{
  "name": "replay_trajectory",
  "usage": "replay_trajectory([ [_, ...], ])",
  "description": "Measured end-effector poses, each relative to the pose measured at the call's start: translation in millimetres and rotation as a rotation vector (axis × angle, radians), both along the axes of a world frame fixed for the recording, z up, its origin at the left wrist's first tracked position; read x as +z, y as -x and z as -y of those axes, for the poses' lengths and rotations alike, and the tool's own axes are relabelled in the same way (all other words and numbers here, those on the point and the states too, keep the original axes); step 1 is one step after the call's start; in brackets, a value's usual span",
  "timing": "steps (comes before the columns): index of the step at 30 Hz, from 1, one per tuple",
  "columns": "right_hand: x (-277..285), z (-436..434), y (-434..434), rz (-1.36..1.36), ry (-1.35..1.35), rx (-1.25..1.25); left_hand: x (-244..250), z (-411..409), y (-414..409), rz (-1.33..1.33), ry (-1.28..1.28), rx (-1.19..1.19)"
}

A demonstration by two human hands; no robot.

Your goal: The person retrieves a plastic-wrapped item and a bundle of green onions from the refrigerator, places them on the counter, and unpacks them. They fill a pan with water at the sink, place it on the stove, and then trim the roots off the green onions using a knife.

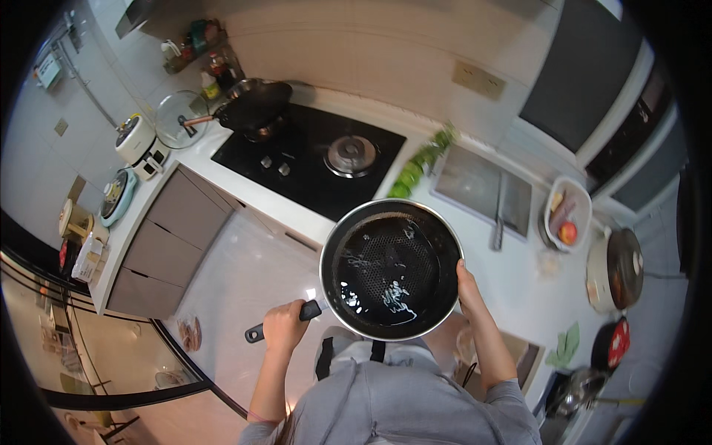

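A black frying pan (pixel 389 267) with a honeycomb-patterned inside and a pale metal rim is in front of my body, over the floor and the counter's edge. Shiny liquid lies on its bottom. My left hand (pixel 285 325) is closed around the pan's black handle. At the rim's right side, my right hand (pixel 469 286) holds the pan's edge. Beyond the pan is a black two-burner hob (pixel 300 167). Its right burner (pixel 351 156) carries no cookware, and a dark wok (pixel 256 105) sits over the left one.
Green leafy vegetables (pixel 411 173), a cutting board (pixel 473 183) with a knife (pixel 497 222) and a white basket (pixel 586 217) of produce lie on the right counter. Farther right stands a lidded cooker (pixel 603 272). A glass lid (pixel 172 119) and a white air fryer (pixel 136 142) stand left.
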State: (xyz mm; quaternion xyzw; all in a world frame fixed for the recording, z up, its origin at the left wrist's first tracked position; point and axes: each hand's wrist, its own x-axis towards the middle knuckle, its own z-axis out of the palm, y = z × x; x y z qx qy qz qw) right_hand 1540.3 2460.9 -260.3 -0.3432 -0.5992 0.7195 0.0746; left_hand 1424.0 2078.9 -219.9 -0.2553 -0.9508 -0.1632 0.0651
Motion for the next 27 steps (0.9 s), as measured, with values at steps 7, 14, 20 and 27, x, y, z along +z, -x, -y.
replay_trajectory([
  [7, 1, -13, 166, 0.065, 0.125, 0.058, 12, -13, 134, -0.070, 0.065, 0.022],
  [14, -20, -23, 294, -0.046, 0.158, -0.075, -1, -34, 313, -0.127, 0.058, -0.131],
  [20, -53, -27, 366, -0.077, 0.105, -0.284, -6, -67, 444, -0.129, 0.084, -0.296],
  [27, -40, -16, 411, 0.049, 0.078, -0.433, -34, -98, 533, -0.156, 0.098, -0.414],
])
